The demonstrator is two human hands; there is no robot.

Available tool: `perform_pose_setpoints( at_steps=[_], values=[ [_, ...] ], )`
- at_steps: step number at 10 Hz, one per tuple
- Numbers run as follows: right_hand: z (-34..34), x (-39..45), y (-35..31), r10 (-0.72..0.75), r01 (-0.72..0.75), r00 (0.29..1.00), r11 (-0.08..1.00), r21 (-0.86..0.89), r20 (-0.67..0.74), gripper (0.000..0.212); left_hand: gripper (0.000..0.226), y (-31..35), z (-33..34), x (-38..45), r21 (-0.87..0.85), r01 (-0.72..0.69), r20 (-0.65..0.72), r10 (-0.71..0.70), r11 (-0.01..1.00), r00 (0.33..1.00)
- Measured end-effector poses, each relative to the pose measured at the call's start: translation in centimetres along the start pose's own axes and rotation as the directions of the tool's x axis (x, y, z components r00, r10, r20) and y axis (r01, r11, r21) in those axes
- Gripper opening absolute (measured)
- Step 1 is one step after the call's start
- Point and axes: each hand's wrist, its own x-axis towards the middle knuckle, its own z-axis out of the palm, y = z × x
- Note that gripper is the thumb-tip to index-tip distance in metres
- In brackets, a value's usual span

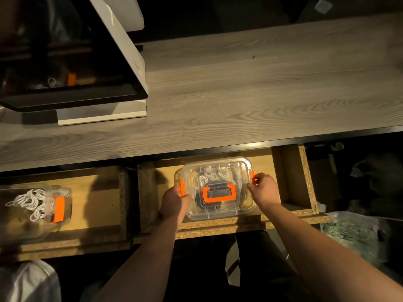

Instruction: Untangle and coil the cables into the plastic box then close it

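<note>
A clear plastic box (pixel 226 205) with an orange handle and orange side latches sits in an open wooden drawer (pixel 239 225) below the desk edge. Its lid is on. White cables (pixel 210 176) and a dark item show through the lid. My left hand (pixel 175 202) grips the box's left side, thumb by the left orange latch (pixel 182 188). Over on the other side, my right hand (pixel 265 189) pinches the right orange latch (pixel 252 176).
A second clear box (pixel 32 208) with white cables and an orange latch lies in the left drawer. The wood-grain desk top (pixel 239 94) carries a tilted dark screen on a white stand (pixel 91 83). A plastic bag (pixel 353 234) lies at the right.
</note>
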Motion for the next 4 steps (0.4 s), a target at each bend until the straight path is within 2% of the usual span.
perform_pose_setpoints(
  at_steps=[1, 2, 3, 4],
  values=[
    [0.3, -0.1, -0.1, -0.034, 0.033, 0.999, 0.998, -0.059, -0.018, 0.035, 0.027, 0.2, -0.1, -0.2, 0.01, -0.01, 0.014, 0.01, 1.0, 1.0],
    [0.0, -0.3, -0.8, -0.007, 0.009, 1.0, 0.993, -0.12, 0.019, 0.037, 0.026, 0.7, -0.6, -0.7, 0.082, -0.044, 0.029, 0.041, 0.996, 0.999],
    [-0.9, -1.2, -2.0, -0.01, 0.016, 0.999, 0.988, -0.153, 0.041, 0.044, 0.029, 1.2, -1.6, -0.7, 0.058, -0.105, -0.033, 0.107, 0.993, 0.994],
    [-3.2, -2.0, -4.3, -0.177, 0.177, 0.984, 0.981, -0.078, 0.013, 0.036, 0.011, 3.7, -4.2, -1.0, -0.054, -0.275, -0.11, 0.268, 0.96, 0.957]
  ],
)
